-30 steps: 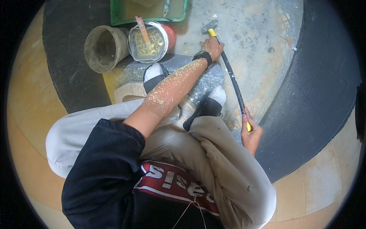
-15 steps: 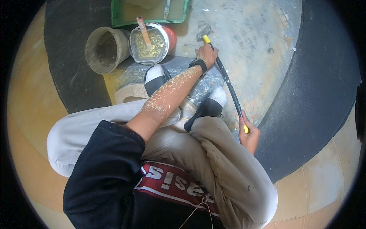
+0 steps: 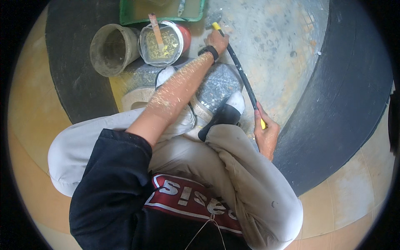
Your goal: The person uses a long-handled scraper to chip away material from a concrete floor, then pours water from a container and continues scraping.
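Observation:
A long-handled scraper [image 3: 241, 73] with a black shaft and yellow ends slants across the floor in front of me. My left hand [image 3: 217, 41] is closed round its shaft just below the far yellow collar. Lower down, my right hand [image 3: 266, 129] grips the near end, with a yellow tip showing beside the fingers. The scraper's blade end, past the far collar, is blurred against the stained grey floor [image 3: 271, 58]. Pale flakes cling to my left forearm.
Left of the scraper stand a red-and-white bucket [image 3: 185, 37] holding yellowish flakes and an upright orange-brown stick [image 3: 156, 31], and a dirty grey bucket [image 3: 100, 68]. Behind them lies a green tray [image 3: 166, 21] with murky liquid and a brush. A dark curved band [image 3: 346, 112] runs along the right.
Both hands and the scraper have moved forward, away from me, and a little left. Both grips stay closed. The view has shifted slightly.

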`<state>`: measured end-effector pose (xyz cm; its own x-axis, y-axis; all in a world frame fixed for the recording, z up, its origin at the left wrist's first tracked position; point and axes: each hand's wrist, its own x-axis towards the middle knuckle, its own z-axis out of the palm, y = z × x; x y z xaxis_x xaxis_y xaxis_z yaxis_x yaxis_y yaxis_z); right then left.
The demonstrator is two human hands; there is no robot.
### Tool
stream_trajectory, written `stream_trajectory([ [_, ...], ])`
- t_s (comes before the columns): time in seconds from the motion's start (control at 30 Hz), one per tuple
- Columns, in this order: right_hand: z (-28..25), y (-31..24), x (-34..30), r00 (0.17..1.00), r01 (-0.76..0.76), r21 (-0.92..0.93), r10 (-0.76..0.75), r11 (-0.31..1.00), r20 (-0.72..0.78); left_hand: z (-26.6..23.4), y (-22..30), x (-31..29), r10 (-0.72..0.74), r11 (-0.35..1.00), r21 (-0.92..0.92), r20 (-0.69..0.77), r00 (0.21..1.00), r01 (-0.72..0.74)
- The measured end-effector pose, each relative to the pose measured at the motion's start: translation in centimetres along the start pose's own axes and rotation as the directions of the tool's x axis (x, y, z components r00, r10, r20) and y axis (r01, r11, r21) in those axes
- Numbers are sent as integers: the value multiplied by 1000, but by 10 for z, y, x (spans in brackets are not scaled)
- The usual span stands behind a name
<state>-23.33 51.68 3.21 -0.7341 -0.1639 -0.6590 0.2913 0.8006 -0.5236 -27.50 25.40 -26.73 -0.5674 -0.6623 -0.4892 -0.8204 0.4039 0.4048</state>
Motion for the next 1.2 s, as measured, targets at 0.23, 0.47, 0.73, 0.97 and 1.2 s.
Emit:
stream_trajectory([
  [0.23, -3, 25, -20, 999, -36, -34, 35, 999, -18, 8, 14, -33, -41, 995, -88, 95, 995, 50],
  [0.47, -16, 26, -31, 995, -104, -96, 103, 990, -15, 24, 19, -59, -78, 993, -85, 108, 991, 88],
  [0.73, 13, 0, -7, 1000, -25, 55, 25, 998, 4, 0, 5, 2, -29, 992, -123, 50, 998, 35],
  [0.97, 0, 8, -28, 989, -149, 61, 148, 987, 12, 17, 25, -34, -25, 986, -158, 146, 989, 49],
  [1.2, 24, 53, -39, 996, -38, 119, 47, 992, -77, 19, 28, -38, -17, 979, -192, 233, 972, 64],
])
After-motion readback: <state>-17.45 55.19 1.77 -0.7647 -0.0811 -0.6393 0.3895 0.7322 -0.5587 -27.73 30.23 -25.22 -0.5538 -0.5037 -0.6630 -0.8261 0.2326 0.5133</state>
